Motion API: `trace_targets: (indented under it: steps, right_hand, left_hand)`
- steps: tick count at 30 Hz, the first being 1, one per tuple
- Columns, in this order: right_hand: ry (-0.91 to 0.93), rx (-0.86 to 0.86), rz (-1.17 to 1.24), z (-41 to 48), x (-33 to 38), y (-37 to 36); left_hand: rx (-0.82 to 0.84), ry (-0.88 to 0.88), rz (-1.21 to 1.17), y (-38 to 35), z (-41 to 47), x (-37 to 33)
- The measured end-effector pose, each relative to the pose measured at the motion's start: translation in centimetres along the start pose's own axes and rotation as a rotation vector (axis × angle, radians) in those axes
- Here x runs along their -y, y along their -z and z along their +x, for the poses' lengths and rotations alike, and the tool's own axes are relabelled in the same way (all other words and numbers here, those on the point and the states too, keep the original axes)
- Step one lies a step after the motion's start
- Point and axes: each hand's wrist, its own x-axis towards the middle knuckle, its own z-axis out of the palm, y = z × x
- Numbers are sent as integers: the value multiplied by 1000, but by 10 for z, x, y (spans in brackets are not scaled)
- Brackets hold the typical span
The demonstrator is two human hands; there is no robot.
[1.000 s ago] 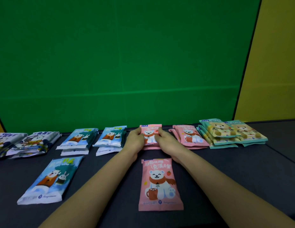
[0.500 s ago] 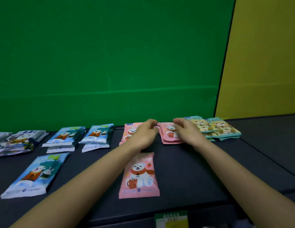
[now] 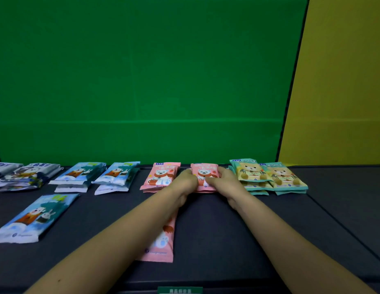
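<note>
Pink foil packet with a white bear (image 3: pixel 204 174) lies on the dark table (image 3: pixel 227 225); left hand (image 3: pixel 186 183) and right hand (image 3: pixel 224 181) grip its two sides with curled fingers.

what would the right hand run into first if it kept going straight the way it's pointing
The right hand grips the right edge of the pink packet pile, fingers aimed forward and slightly left. Going on, it would likely push that pile first; the green wall stands behind it, depth unclear.
</note>
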Motion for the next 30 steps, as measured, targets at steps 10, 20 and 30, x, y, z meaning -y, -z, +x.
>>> trace_targets:
  steps: [10,20,30]
  right_hand:
    - [61,50,-112,3,2,-5]
    - [303,-215,-271,-20,24,77]
    - [10,-86,-473,20,-10,115]
  left_hand:
    - [-66,-8,144,0,5,-4]
    - [20,-328,226,-27,-16,-36]
    - [109,-85,125,-93,12,-45]
